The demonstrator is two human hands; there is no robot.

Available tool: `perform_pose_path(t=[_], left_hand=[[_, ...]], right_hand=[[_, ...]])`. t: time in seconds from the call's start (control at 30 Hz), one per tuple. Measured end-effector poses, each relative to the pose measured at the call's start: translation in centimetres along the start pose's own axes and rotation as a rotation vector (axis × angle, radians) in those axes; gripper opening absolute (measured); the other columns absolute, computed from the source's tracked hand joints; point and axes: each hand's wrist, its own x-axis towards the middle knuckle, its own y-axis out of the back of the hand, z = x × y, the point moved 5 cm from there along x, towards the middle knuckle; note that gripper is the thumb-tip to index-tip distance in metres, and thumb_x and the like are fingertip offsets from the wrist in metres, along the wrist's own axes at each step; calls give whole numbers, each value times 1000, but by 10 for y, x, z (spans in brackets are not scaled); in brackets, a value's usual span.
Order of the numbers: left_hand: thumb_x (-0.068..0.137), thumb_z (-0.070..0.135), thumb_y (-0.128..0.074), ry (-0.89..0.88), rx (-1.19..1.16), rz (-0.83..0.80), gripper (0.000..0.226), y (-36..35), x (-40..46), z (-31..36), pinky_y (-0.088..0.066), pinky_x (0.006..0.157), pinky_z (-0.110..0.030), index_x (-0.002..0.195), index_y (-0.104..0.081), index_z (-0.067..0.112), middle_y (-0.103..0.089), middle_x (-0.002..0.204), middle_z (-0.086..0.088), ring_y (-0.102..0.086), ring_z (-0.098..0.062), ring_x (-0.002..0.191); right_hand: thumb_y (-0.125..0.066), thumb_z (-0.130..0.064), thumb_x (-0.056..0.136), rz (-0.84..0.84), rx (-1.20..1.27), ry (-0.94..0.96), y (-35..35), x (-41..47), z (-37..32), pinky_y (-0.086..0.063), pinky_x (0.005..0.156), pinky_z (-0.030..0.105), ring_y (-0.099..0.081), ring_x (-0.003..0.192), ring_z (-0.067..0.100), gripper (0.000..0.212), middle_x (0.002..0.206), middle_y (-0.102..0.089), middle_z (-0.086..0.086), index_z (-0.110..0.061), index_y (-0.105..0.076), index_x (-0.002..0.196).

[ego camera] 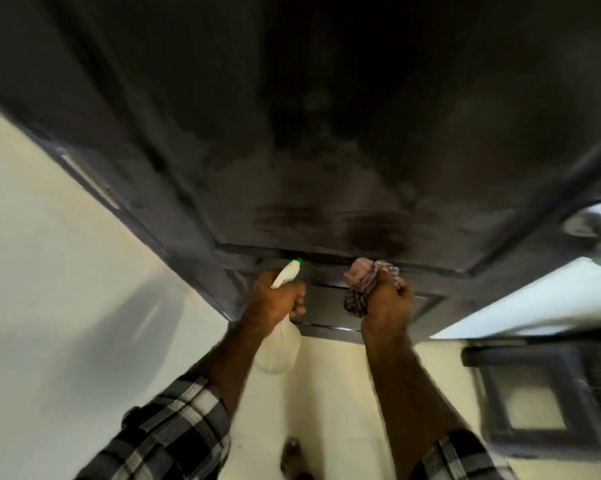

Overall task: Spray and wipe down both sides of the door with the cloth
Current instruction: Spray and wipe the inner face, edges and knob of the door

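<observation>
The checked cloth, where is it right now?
In the head view, the checked cloth is bunched in the right hand, near the door's lower panel, right of the spray bottle.

Dim indoor light left the upper door (326,98) nearly black, its detail lost in shadow, while a duller sheen showed lower on the panel. The pale wall (49,271) at left was far brighter and carried a soft grey shadow. Glare flared off the metal knob (593,225) at the right edge. Motion blur softened the whole frame, smearing both forearms and the checked sleeves (167,431). Wide-angle distortion bent the door's edges outward and stretched the corners.
</observation>
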Motion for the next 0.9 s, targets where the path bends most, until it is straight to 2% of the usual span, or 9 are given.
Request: perform_pose_path(t=[0.17,0.3,0.33,0.4,0.5,0.63,0.73,0.83,0.9], left_hand=[[92,5,-69,-51,60,-78,7,-107,-56,43,-48,44,-24,86,-69,2,-67,60,-10,-65,-21,49],[89,6,-69,-93,87,-149,6,-190,-108,75,-48,45,-25,89,-70,0,-67,61,-11,-66,-21,49],[88,8,-70,-93,81,-148,14,-203,-116,79,-49,45,-26,97,-70,-4,-68,62,-12,-68,-23,51],[87,9,-71,-93,51,-143,27,-233,-136,92,-51,47,-27,109,-65,-5,-70,65,-12,-69,-24,54],[90,4,-71,-98,-16,-109,24,-264,-161,108,-53,50,-30,109,-58,12,-71,73,-14,-66,-22,53],[90,5,-73,-104,-76,-60,33,-287,-179,129,-52,52,-32,114,-54,18,-69,75,-16,-64,-22,56],[88,6,-73,-114,-101,-8,33,-287,-187,141,-53,55,-33,114,-57,18,-68,75,-16,-63,-22,59],[85,4,-72,-156,-88,15,29,-284,-192,152,-51,54,-32,111,-60,6,-66,69,-14,-62,-21,56],[86,0,-70,-169,-95,32,24,-280,-195,158,-49,51,-33,103,-57,10,-63,66,-14,-59,-22,54]], right_hand=[[-64,-16,105,-58,26,-20,69,19,-84,-65,76,41,-76,94,33,19,103,-78,10,-11,-63,124],[-73,-47,94,-133,23,-82,129,22,-166,-61,97,51,-74,115,42,56,122,-76,20,-7,-67,133],[-71,-49,97,-144,6,-86,140,20,-182,-61,100,51,-74,114,41,55,123,-77,21,-7,-69,132],[-66,-49,103,-177,-58,-88,164,16,-222,-61,97,48,-78,103,36,44,113,-80,17,-9,-76,121],[-64,-51,103,-251,-129,-103,183,10,-264,-62,83,42,-77,87,35,45,100,-80,17,-10,-80,112],[-64,-27,107,-314,-202,-52,188,10,-296,-65,82,44,-78,103,39,21,114,-79,18,-15,-74,120],[-62,-19,107,-396,-185,-44,182,6,-299,-63,96,51,-79,107,30,27,119,-80,6,-28,-72,131],[-64,-49,99,-416,-168,-93,176,-2,-296,-57,104,61,-77,111,37,43,119,-80,12,-22,-73,132],[-61,-62,97,-410,-149,-180,172,-9,-293,-57,104,61,-76,109,42,59,115,-79,18,-13,-75,127]])
